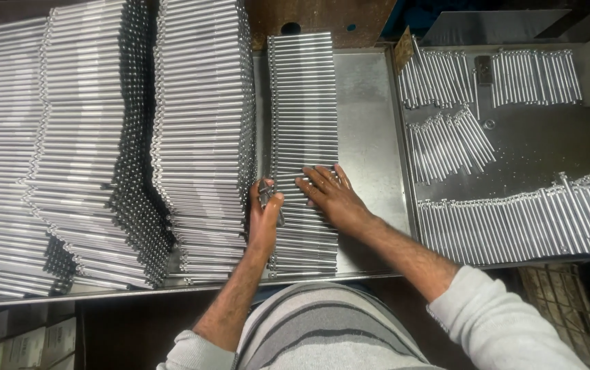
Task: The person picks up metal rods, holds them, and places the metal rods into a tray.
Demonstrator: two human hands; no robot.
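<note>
Rods, bright metal, thin and round, laid side by side in a single flat row (pixel 303 103) on a steel tray (pixel 367 103) set on the counter; the row runs away from the person, each rod lying crosswise. Right hand (pixel 329 193): flat on the near part of this row, palm down, fingers (pixel 319 177) spread and pressing on the rod tops; grip released, nothing enclosed. Left hand (pixel 266 212): at the left edge of the same row, just beside the right hand, thumb and fingers clenched on a small dark metal piece (pixel 266 193) whose kind cannot be told; the piece touches the rod ends. Left of the left hand: tall stack of like rods (pixel 202 137), many layers deep, its round ends facing the row and close against it. Further left of that hand: two more stacks (pixel 82 144), stepped and leaning slightly, ends showing as rows of dots. Right of the right hand: bare strip of the tray, then a raised edge, then a second steel tray (pixel 548 144). On the second tray, well apart from both hands: short rods in loose groups, two at the far side (pixel 535 77), one fanned bundle in the middle (pixel 452 142), and a long row standing nearly upright along the near side (pixel 521 219). Sleeves: pale grey, pushed up on both forearms; striped grey garment at the lower edge of the view.
</note>
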